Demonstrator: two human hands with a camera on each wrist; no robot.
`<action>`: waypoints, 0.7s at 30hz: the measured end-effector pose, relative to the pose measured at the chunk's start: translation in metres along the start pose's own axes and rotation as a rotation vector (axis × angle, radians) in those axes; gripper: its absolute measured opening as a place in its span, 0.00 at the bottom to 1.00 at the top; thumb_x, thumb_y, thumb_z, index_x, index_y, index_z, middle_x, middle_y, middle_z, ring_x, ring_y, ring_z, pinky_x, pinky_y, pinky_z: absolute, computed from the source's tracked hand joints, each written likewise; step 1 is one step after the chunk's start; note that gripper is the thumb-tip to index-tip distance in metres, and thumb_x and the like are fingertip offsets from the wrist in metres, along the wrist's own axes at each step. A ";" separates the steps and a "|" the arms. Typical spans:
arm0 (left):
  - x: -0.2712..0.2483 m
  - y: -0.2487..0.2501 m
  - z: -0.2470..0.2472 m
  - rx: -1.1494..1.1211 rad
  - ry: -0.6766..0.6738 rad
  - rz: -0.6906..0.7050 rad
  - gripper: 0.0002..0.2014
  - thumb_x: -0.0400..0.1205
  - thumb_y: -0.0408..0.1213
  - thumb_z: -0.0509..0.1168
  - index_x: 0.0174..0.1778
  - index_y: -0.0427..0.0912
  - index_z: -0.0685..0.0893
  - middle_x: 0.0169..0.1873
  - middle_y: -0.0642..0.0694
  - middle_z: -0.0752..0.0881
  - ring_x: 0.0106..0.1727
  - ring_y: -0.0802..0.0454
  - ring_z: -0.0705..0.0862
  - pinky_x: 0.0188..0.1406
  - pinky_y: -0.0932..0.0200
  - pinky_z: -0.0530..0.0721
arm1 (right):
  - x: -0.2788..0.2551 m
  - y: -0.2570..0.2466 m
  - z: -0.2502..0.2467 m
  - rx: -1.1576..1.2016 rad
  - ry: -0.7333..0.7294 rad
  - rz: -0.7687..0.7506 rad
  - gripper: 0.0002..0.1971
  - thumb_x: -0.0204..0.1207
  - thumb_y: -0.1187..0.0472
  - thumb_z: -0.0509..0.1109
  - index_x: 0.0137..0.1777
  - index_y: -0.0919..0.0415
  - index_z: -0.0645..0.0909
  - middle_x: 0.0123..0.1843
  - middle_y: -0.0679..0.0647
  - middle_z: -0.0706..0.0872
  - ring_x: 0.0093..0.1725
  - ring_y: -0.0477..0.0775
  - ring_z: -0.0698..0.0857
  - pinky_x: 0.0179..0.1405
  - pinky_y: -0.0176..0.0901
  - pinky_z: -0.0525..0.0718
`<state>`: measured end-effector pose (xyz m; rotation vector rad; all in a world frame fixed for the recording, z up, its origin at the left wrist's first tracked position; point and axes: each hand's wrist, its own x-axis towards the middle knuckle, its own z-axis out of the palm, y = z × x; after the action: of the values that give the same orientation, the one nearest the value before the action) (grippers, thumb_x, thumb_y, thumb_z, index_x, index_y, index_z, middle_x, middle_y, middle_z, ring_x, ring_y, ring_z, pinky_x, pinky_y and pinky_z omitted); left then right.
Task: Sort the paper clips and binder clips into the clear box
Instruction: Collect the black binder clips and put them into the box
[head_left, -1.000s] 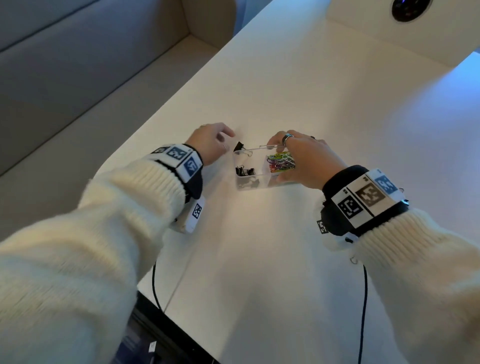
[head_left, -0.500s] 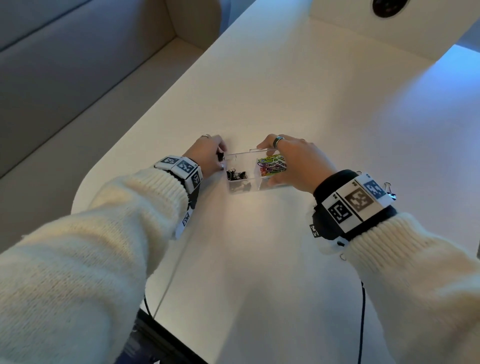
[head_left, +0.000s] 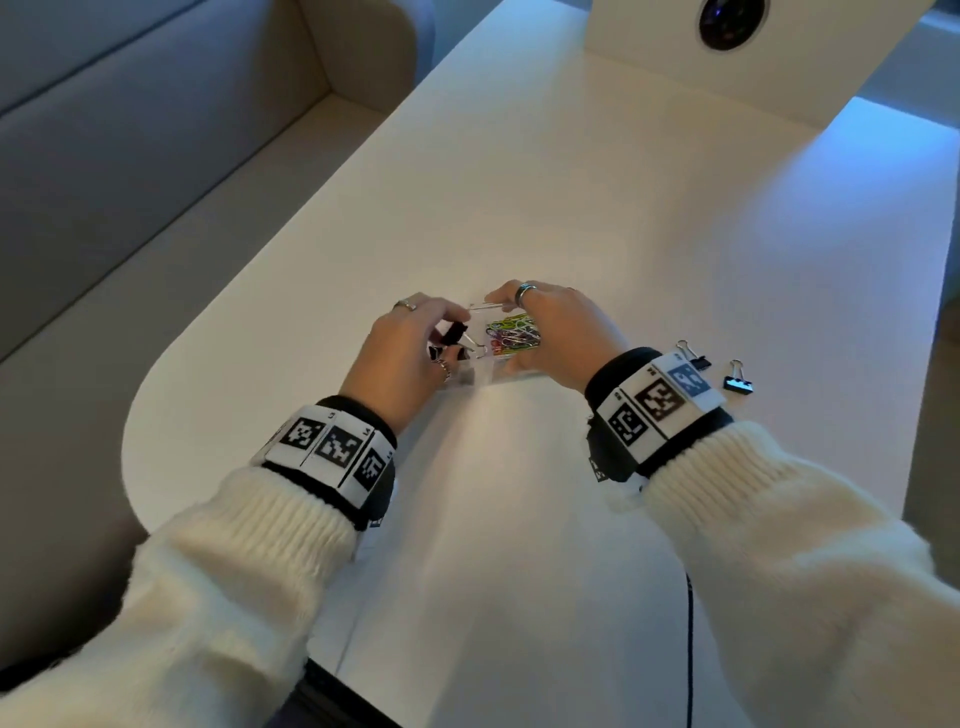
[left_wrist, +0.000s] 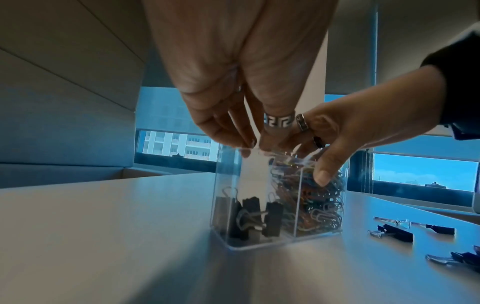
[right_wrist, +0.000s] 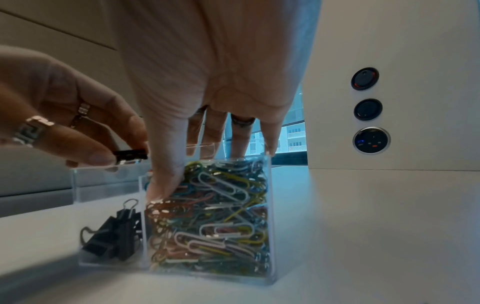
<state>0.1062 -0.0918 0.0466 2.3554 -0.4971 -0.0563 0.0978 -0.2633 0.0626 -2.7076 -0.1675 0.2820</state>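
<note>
A clear two-compartment box (head_left: 485, 371) (left_wrist: 223, 185) (right_wrist: 270, 216) stands on the white table. Its right compartment is packed with coloured paper clips (head_left: 514, 332) (right_wrist: 215, 216) (left_wrist: 319, 197); its left one holds black binder clips (left_wrist: 249, 218) (right_wrist: 111, 240). My right hand (head_left: 561, 332) (right_wrist: 207, 82) grips the box from above, thumb on the near wall and fingers on the far rim. My left hand (head_left: 410, 348) (left_wrist: 233, 82) pinches a black binder clip (head_left: 456, 331) (right_wrist: 130, 155) just over the left compartment's rim.
Two loose black binder clips (head_left: 696, 357) (head_left: 737, 382) lie on the table right of my right wrist; several show in the left wrist view (left_wrist: 394, 232). A panel with round sockets (right_wrist: 370, 139) stands at the table's back. A cable (head_left: 688, 649) hangs off the near edge.
My left hand has come in from beside the box to over its left compartment, with the black binder clip pinched in its fingers. The right hand stays on the box.
</note>
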 end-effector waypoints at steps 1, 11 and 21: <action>-0.001 -0.001 0.002 0.015 0.009 -0.015 0.16 0.73 0.24 0.67 0.54 0.42 0.83 0.49 0.47 0.85 0.44 0.51 0.83 0.44 0.65 0.75 | -0.001 0.001 0.001 -0.007 -0.002 -0.003 0.31 0.69 0.56 0.75 0.72 0.51 0.70 0.69 0.50 0.79 0.69 0.54 0.76 0.73 0.51 0.68; -0.021 0.035 0.013 0.214 0.120 0.124 0.11 0.80 0.36 0.63 0.57 0.43 0.83 0.49 0.43 0.88 0.56 0.40 0.79 0.53 0.48 0.75 | -0.065 0.081 -0.028 0.201 0.281 0.326 0.22 0.78 0.51 0.64 0.71 0.56 0.71 0.73 0.55 0.72 0.72 0.57 0.71 0.69 0.44 0.67; -0.029 0.090 0.107 0.201 -0.496 0.136 0.21 0.80 0.38 0.62 0.69 0.48 0.71 0.67 0.47 0.71 0.67 0.49 0.72 0.64 0.56 0.75 | -0.110 0.165 -0.008 0.119 -0.015 0.672 0.18 0.76 0.51 0.66 0.66 0.47 0.74 0.67 0.58 0.66 0.68 0.64 0.67 0.68 0.53 0.70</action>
<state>0.0297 -0.2103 0.0244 2.4928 -0.9363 -0.5602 0.0050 -0.4334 0.0208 -2.5556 0.7424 0.4820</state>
